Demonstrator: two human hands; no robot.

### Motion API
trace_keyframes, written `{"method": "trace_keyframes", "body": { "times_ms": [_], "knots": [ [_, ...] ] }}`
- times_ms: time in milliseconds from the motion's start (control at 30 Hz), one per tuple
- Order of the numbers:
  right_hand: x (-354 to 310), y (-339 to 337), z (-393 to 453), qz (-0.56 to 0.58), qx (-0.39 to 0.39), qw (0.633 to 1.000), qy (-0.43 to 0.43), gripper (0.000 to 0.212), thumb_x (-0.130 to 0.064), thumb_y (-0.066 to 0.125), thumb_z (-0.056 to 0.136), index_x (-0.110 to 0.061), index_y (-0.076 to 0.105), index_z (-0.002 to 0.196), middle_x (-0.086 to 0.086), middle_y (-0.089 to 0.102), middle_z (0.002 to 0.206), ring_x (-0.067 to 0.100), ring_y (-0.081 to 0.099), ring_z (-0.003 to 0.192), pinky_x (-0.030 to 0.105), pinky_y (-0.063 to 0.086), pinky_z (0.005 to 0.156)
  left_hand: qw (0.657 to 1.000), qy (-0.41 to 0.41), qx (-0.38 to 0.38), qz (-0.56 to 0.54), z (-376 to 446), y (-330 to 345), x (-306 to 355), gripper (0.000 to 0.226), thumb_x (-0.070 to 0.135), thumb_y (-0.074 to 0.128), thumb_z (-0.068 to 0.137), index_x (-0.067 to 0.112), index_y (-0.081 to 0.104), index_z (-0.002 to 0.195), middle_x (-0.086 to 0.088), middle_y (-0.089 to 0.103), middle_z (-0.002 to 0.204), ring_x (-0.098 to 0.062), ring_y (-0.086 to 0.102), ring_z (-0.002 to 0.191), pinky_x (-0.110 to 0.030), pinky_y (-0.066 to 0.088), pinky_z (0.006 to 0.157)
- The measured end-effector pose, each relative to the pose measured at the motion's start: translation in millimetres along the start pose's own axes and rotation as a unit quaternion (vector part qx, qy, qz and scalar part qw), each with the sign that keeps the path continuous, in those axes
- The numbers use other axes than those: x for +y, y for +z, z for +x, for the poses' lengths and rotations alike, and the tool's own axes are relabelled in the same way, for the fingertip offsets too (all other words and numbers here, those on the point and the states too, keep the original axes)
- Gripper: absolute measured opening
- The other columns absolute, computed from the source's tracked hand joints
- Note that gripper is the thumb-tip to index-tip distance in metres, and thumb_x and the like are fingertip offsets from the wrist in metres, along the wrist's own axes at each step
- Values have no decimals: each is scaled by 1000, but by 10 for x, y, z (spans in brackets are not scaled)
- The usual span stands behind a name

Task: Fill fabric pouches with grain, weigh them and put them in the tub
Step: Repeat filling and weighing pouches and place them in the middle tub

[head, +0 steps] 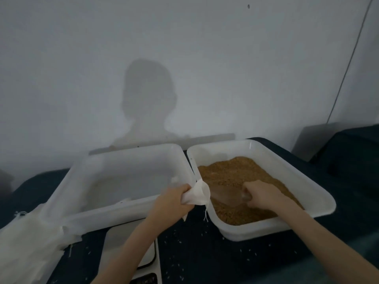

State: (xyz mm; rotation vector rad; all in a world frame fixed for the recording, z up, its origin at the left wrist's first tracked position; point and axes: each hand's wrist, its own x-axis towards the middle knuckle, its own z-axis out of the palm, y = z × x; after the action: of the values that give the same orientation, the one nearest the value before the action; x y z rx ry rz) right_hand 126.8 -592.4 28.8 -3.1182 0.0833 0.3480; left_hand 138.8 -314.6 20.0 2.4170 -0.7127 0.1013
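Your left hand [174, 198] grips a white fabric pouch [196, 194] by its side, fingers curled around the cloth. The pouch mouth faces right and hangs over the near-left rim of the tub of grain [266, 232]. Its drawstring [206, 214] dangles down outside the tub wall. Your right hand [260, 193] is closed around the handle of a clear plastic scoop [225, 195], which lies low in the brown grain [231, 173] with its open end pointing toward the pouch.

I judge that you are in the filling step: the scoop is loaded or loading, and the pouch waits just beside it.

What could go wrong from here:

- The pouch mouth looks only partly open and folded at one edge. If you tip the scoop there, grain may slide off the cloth and fall onto the dark table [194, 253], where loose grains already lie.
- The mouth sits right at the tub rim, so a spill to the left would land outside the tub.
- The hanging drawstring could catch under the scoop or the rim when you lift.

The second white tub [127, 208] on the left looks to hold nothing I can make out. The scale [131, 251] is partly under your left forearm, and a pile of spare pouches [26, 242] lies at the far left.
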Motion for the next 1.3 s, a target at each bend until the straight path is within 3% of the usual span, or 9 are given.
{"method": "trace_keyframes", "body": {
  "times_ms": [233, 333, 400, 567, 700, 800, 967, 1200, 1300],
  "knots": [
    [284, -235, -106, -139, 124, 981, 51, 20, -20, 62, 87, -31, 63, 103, -8, 60, 108, 14, 59, 100, 31, 46, 76, 1000, -1, 3, -8, 51, -38, -54, 8, 28, 67, 82, 28, 60, 86, 12, 61, 74, 0, 58, 69, -15, 40, 60],
    [280, -272, -94, -202, 127, 969, 58, 22, -11, 59, 88, -28, 65, 102, -5, 61, 111, 18, 57, 106, 37, 43, 91, 1000, 7, 4, -3, 45, -25, -50, 8, 28, 67, 82, 27, 60, 87, 13, 61, 73, 2, 57, 68, -11, 39, 57],
    [248, -286, -123, -207, 132, 969, 36, 26, -8, 57, 88, -32, 65, 92, -6, 60, 104, 16, 57, 99, 34, 40, 83, 1000, 8, 3, 1, 33, -20, -50, 9, 28, 66, 82, 26, 59, 86, 12, 60, 72, 1, 57, 67, -11, 39, 56],
    [349, -235, -91, -99, 94, 988, -72, 42, -6, 60, 85, -42, 69, 105, -17, 64, 104, 9, 59, 95, 24, 48, 86, 1000, -5, 1, 7, 5, -26, -68, 11, 29, 66, 82, 28, 59, 91, 12, 61, 74, 2, 57, 67, -11, 39, 56],
    [419, -130, -29, 8, 24, 997, -69, 49, -1, 52, 83, -44, 69, 101, -26, 58, 97, 4, 57, 99, 28, 51, 85, 1000, -9, -2, 3, -29, -25, -89, 15, 31, 66, 81, 38, 53, 83, 14, 60, 70, 8, 56, 64, -9, 39, 55],
    [474, -59, 16, 88, 11, 994, -66, 53, 5, 52, 81, -36, 70, 109, -19, 65, 109, 0, 56, 96, 19, 47, 81, 1000, -14, -3, 5, -50, -30, -118, 12, 32, 65, 82, 37, 54, 83, 13, 60, 70, 5, 57, 63, -10, 39, 54],
    [530, -29, 47, 176, 58, 982, -39, 53, 9, 55, 80, -31, 68, 113, -12, 63, 120, 3, 55, 106, 22, 46, 89, 1000, -14, 2, 13, -60, -47, -151, 10, 31, 66, 82, 31, 57, 87, 12, 61, 70, 3, 56, 61, -10, 39, 53],
    [473, -163, 9, 166, 136, 977, 9, 51, -3, 54, 87, -54, 61, 87, -21, 65, 98, 8, 63, 85, 39, 56, 81, 1000, -13, 0, 6, -85, -43, -162, 10, 29, 66, 83, 30, 57, 87, 14, 58, 68, 7, 55, 60, -7, 39, 54],
    [475, -158, 3, 231, 120, 965, -4, 43, -2, 57, 87, -40, 69, 104, -17, 65, 106, 8, 62, 89, 39, 56, 83, 1000, -10, -1, 4, -88, -40, -156, 9, 28, 66, 83, 29, 57, 85, 13, 58, 66, 7, 55, 59, -7, 39, 53]
  ]
}}
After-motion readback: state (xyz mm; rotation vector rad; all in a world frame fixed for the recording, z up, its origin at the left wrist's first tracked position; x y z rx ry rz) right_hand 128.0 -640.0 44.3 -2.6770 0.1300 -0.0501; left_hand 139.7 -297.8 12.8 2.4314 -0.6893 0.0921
